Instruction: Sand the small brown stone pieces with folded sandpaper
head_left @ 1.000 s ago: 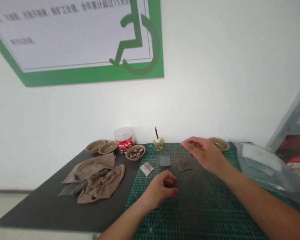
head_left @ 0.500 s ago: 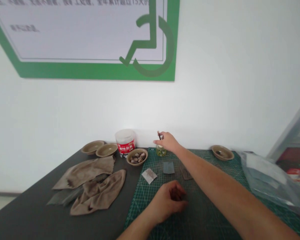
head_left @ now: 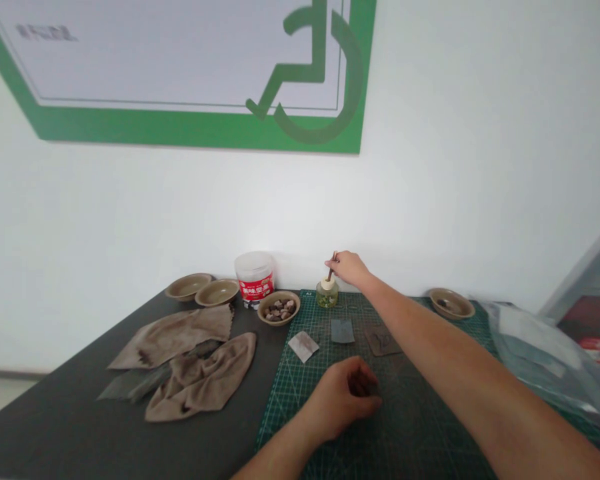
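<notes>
My right hand (head_left: pixel 349 267) reaches to the back of the green cutting mat (head_left: pixel 291 400), its fingers closed on a thin brown stick (head_left: pixel 331 270). The stick's lower end meets the cream-coloured neck of a small glass bottle (head_left: pixel 327 295) with greenish contents; I cannot tell how far in it goes. Close to me, my left hand (head_left: pixel 344 400) hovers over the mat with curled fingers, their tips partly hidden; whatever is in them is too small or covered. Between the hands lie a whitish square (head_left: pixel 304 346), a grey-blue square (head_left: pixel 342 331) and a brown square (head_left: pixel 380 340).
A bowl of stones (head_left: pixel 279 309) stands left of the bottle, beside a plastic tub (head_left: pixel 255 280) and two bowls (head_left: pixel 217 293). Brown cloths (head_left: pixel 205 380) lie on the left. Another bowl (head_left: pixel 451 304) and clear plastic bags (head_left: pixel 540 353) are on the right. A wall (head_left: pixel 430 200) rises behind.
My right hand has turned, and the stick now stands at the bottle's neck. The view has shifted slightly. My left hand stays curled in much the same place.
</notes>
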Available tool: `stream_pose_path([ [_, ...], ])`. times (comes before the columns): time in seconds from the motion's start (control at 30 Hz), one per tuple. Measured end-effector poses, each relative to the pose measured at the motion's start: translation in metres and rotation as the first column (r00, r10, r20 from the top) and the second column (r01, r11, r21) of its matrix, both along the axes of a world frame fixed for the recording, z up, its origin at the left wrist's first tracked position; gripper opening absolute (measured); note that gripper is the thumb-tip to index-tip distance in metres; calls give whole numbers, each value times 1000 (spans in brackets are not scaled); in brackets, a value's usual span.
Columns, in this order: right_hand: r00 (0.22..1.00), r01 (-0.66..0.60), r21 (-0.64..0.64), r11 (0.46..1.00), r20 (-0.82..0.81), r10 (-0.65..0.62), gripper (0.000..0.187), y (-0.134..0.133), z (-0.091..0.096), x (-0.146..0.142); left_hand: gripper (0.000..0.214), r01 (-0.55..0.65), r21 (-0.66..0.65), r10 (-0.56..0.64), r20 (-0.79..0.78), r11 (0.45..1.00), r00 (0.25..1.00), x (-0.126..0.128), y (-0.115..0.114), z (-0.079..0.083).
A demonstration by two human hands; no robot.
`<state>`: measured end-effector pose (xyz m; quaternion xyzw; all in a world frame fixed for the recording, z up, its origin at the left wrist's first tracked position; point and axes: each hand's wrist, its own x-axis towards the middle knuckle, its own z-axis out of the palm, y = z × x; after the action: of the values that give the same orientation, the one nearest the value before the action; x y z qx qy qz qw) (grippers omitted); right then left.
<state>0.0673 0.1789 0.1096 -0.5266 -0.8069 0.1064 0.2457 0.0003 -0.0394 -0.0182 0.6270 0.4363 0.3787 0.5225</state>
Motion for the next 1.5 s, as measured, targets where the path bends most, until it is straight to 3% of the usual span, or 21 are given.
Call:
stream_pose_path([
  [0.2, 1000, -12, 3, 1000, -25, 12, 25, 5, -2, 2, 25, -26, 8, 27, -25, 1000, 999, 0, 0, 5],
  [0.53, 993, 18, -9, 1000, -113, -18, 21, 2, -3, -1, 29, -27, -60, 27, -2, 998, 1000, -2, 5, -2],
  [0.7, 964, 21, 39, 999, -265, -10, 24, 0, 19, 12, 30, -69, -30, 69, 4, 997, 998, -2, 4, 4],
  [0.83, 903, -14, 75, 997, -427, 45, 27, -12, 34, 46, 30, -129, -22, 130, 22, 991, 991, -2, 6, 3],
  [0.9, 843, -38, 82, 996, -533, 76, 27, -28, 29, 72, 29, -135, -12, 136, 37, 991, 990, -2, 8, 1],
  [0.97, 589, -129, 45, 991, -800, 113, 23, -49, 13, 103, 27, -141, 5, 141, 58, 990, 988, -3, 10, -3],
  [1.03, 386, -150, -5, 989, -921, 54, 24, -74, -10, 133, 25, -169, 22, 166, 79, 985, 983, -4, 11, -5],
  [1.17, 150, -271, -155, 950, -982, -118, 22, -120, -59, 177, 26, -205, 21, 202, 82, 979, 976, -5, 15, -3],
  [1.3, 46, -356, -269, 895, -962, -270, 18, -143, -93, 189, 34, -254, 3, 253, 99, 967, 962, -5, 19, 1],
  [1.5, 65, -464, -325, 824, -940, -334, 20, -151, -109, 180, 30, -307, -29, 307, 159, 951, 938, -1, 15, 6],
])
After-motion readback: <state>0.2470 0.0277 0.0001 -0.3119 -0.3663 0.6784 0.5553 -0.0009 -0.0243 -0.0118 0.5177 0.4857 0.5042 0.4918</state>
